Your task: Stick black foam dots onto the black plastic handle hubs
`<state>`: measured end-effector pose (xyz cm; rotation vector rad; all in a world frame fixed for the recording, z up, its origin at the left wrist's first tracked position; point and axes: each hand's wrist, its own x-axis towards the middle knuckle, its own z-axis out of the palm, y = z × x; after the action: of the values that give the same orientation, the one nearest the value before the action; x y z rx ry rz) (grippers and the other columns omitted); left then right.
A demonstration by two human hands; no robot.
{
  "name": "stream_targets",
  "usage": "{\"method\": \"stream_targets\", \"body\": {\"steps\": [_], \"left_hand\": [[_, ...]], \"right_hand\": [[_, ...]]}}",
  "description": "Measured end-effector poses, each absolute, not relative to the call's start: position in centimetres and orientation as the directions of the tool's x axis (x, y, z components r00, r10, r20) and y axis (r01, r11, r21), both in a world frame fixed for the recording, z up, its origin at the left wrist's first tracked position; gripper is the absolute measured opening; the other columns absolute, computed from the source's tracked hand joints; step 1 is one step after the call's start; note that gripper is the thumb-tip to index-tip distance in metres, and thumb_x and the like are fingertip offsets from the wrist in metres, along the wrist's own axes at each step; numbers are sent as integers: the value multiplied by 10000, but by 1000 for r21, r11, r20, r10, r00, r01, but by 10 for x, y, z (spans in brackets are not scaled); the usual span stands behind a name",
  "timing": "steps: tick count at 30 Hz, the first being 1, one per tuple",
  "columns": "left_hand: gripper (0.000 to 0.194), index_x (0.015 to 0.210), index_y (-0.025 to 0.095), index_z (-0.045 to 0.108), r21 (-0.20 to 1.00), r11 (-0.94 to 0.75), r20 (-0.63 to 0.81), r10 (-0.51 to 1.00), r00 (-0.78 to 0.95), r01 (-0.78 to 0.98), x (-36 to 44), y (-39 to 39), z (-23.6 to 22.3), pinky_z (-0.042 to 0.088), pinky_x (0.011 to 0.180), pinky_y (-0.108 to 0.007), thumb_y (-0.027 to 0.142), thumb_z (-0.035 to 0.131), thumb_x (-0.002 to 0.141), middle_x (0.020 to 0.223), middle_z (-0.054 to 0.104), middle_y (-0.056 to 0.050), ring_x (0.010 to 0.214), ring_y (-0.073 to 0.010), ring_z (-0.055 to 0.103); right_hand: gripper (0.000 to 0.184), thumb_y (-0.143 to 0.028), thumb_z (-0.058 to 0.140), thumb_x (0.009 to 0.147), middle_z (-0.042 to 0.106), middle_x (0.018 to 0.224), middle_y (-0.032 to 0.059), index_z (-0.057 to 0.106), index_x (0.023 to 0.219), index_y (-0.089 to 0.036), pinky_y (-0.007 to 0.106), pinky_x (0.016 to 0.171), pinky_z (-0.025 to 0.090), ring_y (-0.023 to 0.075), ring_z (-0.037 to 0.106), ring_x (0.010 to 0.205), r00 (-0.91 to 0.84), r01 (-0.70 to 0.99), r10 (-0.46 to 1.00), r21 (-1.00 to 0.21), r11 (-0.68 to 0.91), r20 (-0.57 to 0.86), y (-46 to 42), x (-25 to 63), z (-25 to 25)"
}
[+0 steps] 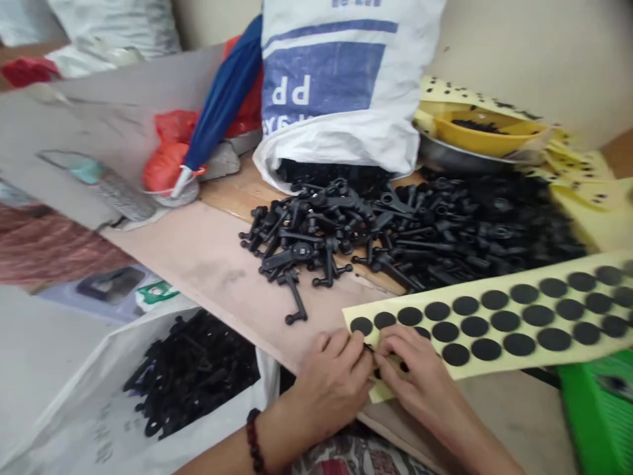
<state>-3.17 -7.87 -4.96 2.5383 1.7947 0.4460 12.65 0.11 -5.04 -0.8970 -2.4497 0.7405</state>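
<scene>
My left hand (336, 376), with a dark beaded bracelet (254, 441) at the wrist, is closed at the lower end of a pale yellow sheet (350, 314). My right hand (418, 369) meets it there, thumb and fingers pinched together. A small dark bit shows between the fingertips, too hidden to name. Rows of black round pads (465, 306) cover the sheet, and both hands hide part of its near end. Just beyond the hands lies a pile of black plastic crank handles (326, 218), with a single crank handle (295, 297) at its near edge.
A white woven sack (346, 86) stands open behind the pile. Below left, a white bag (84, 389) holds more black parts. A folded blue umbrella (222, 92) leans beside red plastic bags (168, 158). At right are a yellow bowl (494, 135) and a green plastic object (593, 402).
</scene>
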Motion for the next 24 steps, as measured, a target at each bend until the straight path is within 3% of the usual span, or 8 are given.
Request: {"method": "stream_targets", "body": {"steps": [7,11,14,16,18,20,22,24], "left_hand": [[217,1003,158,600,314,-381,401,883,242,870,-54,-79,-46,460,863,-371,116,430,874,1124,615,-121,1028,-245,545],[197,1039,154,564,312,-36,455,883,-117,949,-88,-73,-35,494,798,-382,209,426,910,973,642,-124,918,-254,589],[361,1160,128,531,260,218,321,899,-297,941,-108,-57,-32,505,748,-410,367,482,894,937,667,-134,882,-300,620],[466,1258,104,491,262,306,226,903,-367,915,-115,-45,-32,500,755,-423,360,492,869,969,675,-152,896,-317,632],[509,1315,111,462,350,355,147,893,-425,867,-118,-37,-31,487,766,-410,270,477,832,962,679,-130,882,-299,637],[543,1306,134,484,538,380,44,879,-475,753,-118,-36,-29,475,700,-354,227,486,771,815,666,-55,754,-250,627],[520,1237,151,548,769,392,-114,861,-495,505,-114,-40,-23,433,590,-285,267,536,730,674,610,7,618,-195,577],[483,1140,155,613,899,400,-291,849,-441,178,-104,-45,-16,407,562,-246,312,616,683,705,636,-3,638,-176,577]], "right_hand": [[173,-81,420,810,628,854,42,403,717,-226,415,769,395,236,548,854,-701,449,708,-719,531,85,1,123,-40],[174,-65,428,789,631,920,47,434,736,-231,441,828,408,254,567,946,-709,420,704,-778,467,40,1,128,-37],[159,-89,454,802,633,969,50,451,738,-234,444,858,417,261,564,991,-715,408,699,-811,419,2,1,131,-38],[153,-116,461,821,638,978,52,453,723,-233,447,874,420,263,563,1008,-714,392,700,-837,382,-15,2,132,-39],[149,-151,476,832,643,993,61,462,708,-231,442,881,427,268,560,1026,-687,372,726,-869,327,-21,2,134,-38],[143,-197,497,840,643,1024,77,482,701,-227,431,885,438,271,561,1038,-644,328,764,-912,245,-26,3,136,-35],[150,-258,526,840,642,1047,94,504,696,-221,418,887,450,272,571,1033,-610,237,792,-961,145,-31,6,138,-30],[187,-326,570,825,647,1051,105,521,683,-214,412,893,458,271,584,1023,-588,124,808,-992,28,-51,10,140,-24]]}}
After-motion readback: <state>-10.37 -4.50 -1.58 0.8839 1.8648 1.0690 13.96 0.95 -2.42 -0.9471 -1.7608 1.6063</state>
